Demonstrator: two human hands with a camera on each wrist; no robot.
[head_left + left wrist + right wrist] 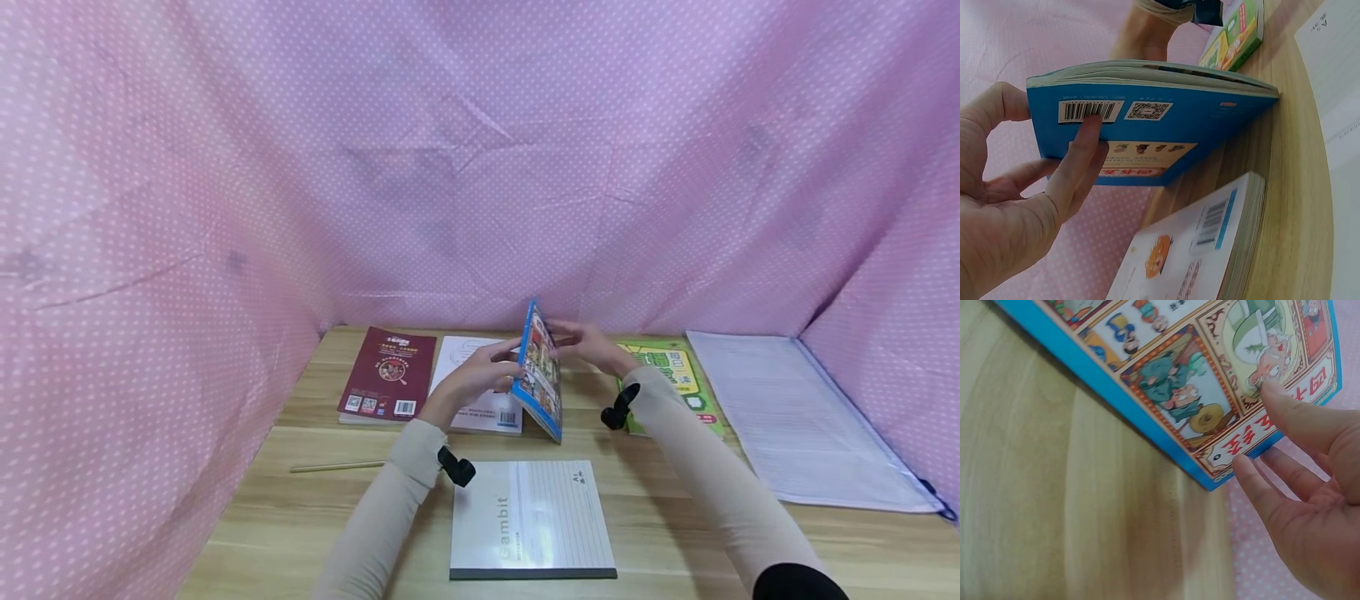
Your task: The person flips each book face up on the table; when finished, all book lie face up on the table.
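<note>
A blue-edged picture book (542,367) stands tilted on its edge between the two hands. My left hand (476,375) grips its side, with fingers (1079,156) across the blue back cover by the barcode and the thumb at the edge. From the far side my right hand (592,346) holds the book near a corner, its thumb (1297,415) lying on the illustrated front cover. Just left of the book lies a white book (487,412), partly hidden by the left hand. The blue book's lower edge is close over the table in the left wrist view.
A maroon book (390,375) lies at the back left, a green book (675,375) at the back right beside a translucent zip pouch (802,417). Nearer are a Gambit notebook (532,521) and a thin stick (337,467). Pink dotted cloth (480,208) hangs behind the wooden table (255,533).
</note>
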